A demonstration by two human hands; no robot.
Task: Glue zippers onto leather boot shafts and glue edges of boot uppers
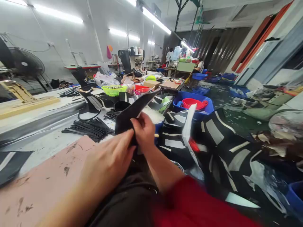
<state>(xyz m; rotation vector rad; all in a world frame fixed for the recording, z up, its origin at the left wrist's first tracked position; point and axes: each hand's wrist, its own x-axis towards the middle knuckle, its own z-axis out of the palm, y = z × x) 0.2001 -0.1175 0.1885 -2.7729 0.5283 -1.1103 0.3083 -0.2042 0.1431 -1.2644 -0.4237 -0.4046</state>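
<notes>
Both hands grip a black cut leather piece (132,112) held up over the workbench. My left hand (111,160) pinches its lower edge from the left. My right hand (144,130) is closed on the same edge from the right, and a red sleeve (199,205) covers that forearm. The piece rises to a point toward the upper right. Below the hands lies dark cloth (132,201) on my lap. A stack of thin black strips (90,129) lies on the bench just left of the hands.
A pink, stained board (47,179) covers the near bench. A heap of black-and-white cut pieces (220,148) fills the right. A blue tub (203,108) holds a red basin, a green basket (113,90) stands behind. Other people work at far tables (186,67).
</notes>
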